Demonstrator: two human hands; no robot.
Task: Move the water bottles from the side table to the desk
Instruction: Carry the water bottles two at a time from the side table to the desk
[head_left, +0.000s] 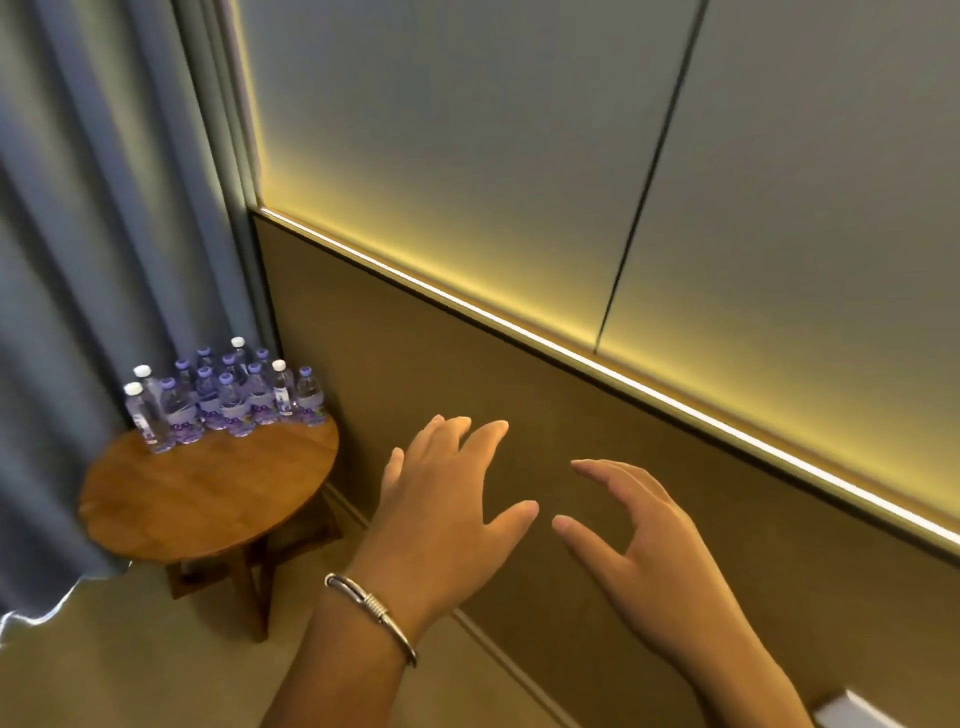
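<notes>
Left of frame, water bottles (223, 400) crowd the round worktop (208, 493), labels blurred; left hand (447, 514) and right hand (639, 535) spread their fingers wide, holding nothing

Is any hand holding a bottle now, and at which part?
Nothing is held. The left hand and right hand are open in the air, apart from the water bottles on the side table.
</notes>
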